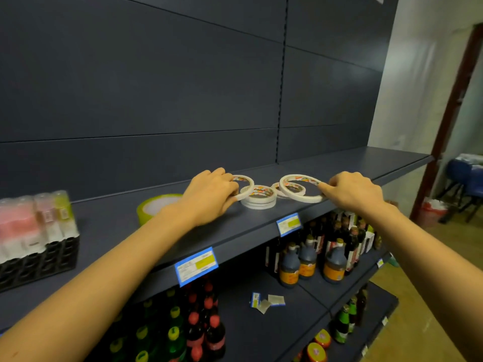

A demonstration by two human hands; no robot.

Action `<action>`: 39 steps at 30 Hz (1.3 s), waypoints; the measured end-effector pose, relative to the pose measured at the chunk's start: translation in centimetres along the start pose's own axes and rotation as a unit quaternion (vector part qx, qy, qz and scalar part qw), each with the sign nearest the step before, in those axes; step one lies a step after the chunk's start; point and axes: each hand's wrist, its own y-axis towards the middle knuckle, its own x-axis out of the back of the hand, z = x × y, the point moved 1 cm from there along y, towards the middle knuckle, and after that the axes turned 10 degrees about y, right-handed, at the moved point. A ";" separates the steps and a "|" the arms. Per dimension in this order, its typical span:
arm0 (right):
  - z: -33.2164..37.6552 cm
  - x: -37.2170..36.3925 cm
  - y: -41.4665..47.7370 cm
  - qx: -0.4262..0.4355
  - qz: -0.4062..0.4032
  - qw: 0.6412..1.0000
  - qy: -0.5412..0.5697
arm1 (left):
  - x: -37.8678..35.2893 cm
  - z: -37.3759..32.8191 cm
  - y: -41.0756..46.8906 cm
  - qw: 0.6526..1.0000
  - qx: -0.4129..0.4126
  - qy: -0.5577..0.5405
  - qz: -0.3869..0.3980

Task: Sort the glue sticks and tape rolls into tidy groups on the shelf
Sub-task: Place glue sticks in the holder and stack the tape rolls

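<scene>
On the dark blue shelf [109, 226] lie several thin white tape rolls. My left hand [209, 194] pinches one tilted thin roll [247, 182] at its left rim. My right hand [352, 190] pinches a wide thin roll [300, 197], lifted at a slant over smaller rolls. Between the hands sits a short stack of white rolls [258, 199]. A fat yellow-green tape roll [154, 206] lies behind my left wrist. At the far left, wrapped glue sticks [34, 226] stand in a black crate [39, 265].
Blue price tags [196, 265] hang on the shelf's front edge. Lower shelves hold dark sauce bottles [308, 259] and drink bottles [198, 330]. The shelf's right half [366, 165] lies bare. A doorway and blue chairs [465, 178] are at the right.
</scene>
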 end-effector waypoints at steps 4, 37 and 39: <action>-2.0 -1.4 3.5 0.000 0.009 1.000 -0.006 | -2.5 -0.9 3.8 1.000 -0.013 -0.017 0.017; 6.7 -6.2 12.5 0.453 0.164 0.869 0.109 | -0.2 0.0 2.7 0.934 0.341 0.076 0.083; 8.9 -6.7 10.3 0.510 0.182 0.829 0.142 | 1.3 -0.4 -0.1 0.912 0.383 0.094 0.108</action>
